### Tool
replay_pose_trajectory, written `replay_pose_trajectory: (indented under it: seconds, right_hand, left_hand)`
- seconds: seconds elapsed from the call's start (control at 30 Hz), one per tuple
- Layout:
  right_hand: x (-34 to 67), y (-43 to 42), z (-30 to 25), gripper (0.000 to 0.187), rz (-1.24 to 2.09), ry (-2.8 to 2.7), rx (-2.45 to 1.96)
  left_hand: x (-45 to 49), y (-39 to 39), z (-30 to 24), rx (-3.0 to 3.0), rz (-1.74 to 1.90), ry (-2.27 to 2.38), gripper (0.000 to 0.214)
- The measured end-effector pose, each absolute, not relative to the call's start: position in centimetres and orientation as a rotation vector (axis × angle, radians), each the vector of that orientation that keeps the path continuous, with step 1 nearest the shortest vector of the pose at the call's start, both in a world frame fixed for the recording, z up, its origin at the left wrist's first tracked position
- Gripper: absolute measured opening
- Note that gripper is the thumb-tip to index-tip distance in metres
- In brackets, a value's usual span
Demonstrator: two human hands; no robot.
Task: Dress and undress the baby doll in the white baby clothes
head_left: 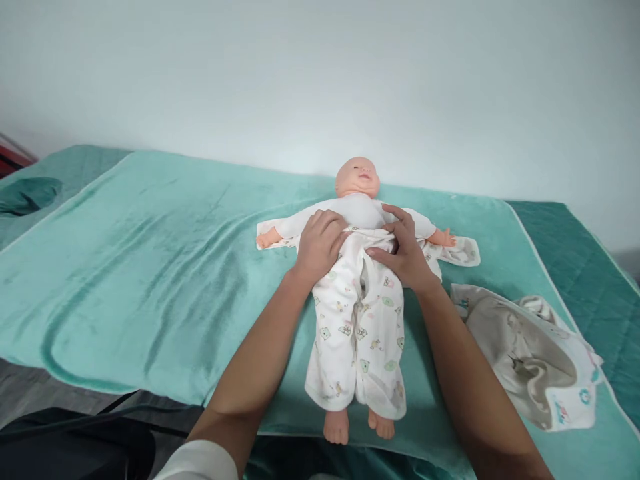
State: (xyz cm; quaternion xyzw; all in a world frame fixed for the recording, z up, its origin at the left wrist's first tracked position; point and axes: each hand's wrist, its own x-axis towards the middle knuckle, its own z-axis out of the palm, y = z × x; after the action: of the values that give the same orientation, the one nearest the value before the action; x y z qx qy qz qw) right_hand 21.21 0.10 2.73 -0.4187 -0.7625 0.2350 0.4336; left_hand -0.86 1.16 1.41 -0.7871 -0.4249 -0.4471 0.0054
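A baby doll (357,179) lies on its back, arms spread wide, in a white top (359,212). Printed white baby pants (357,320) cover its legs, and the bare feet stick out below. My left hand (323,245) is closed at the waistband on the left, fingers curled over the cloth. On the other side my right hand (404,252) grips the waistband, its thumb on the front of the pants and its fingers along the upper edge. A printed garment (465,252) lies spread beneath the doll's arms, mostly hidden.
A turquoise blanket (150,267) with soft folds covers the bed. Crumpled white cloth (530,360) with a printed corner lies to the right of my right forearm. A darker green quilted cover (570,267) shows at the right. Behind the bed stands a pale wall (300,80).
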Motion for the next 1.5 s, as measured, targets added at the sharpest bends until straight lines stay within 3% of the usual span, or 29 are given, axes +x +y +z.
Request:
replay_pose_trajectory:
  seconds: [0.27, 0.53, 0.8, 1.07, 1.5]
  right_hand:
    - [23.1, 0.3, 2.0, 0.044, 0.724, -1.809, -1.004]
    - [24.6, -1.0, 0.7, 0.05, 1.021, -1.371, -1.053]
    - [24.6, -2.0, 0.4, 0.053, 0.927, -1.309, -1.226]
    - [24.7, -2.3, 1.3, 0.054, 1.109, -1.625, -1.302]
    - [24.0, -1.8, 0.9, 0.046, 0.949, -1.592, -1.38]
  left_hand:
    - [-1.3, 1.3, 1.3, -2.438, -1.501, -1.43, 0.026]
    - [-1.6, 1.6, 1.0, -2.403, -1.561, -1.512, 0.028]
    - [-1.7, 1.7, 0.7, -2.395, -1.587, -1.559, 0.03]
    - [-1.6, 1.5, 0.8, -2.366, -1.802, -1.672, 0.022]
    - [-2.8, -7.2, 0.4, -2.312, -1.991, -2.172, 0.022]
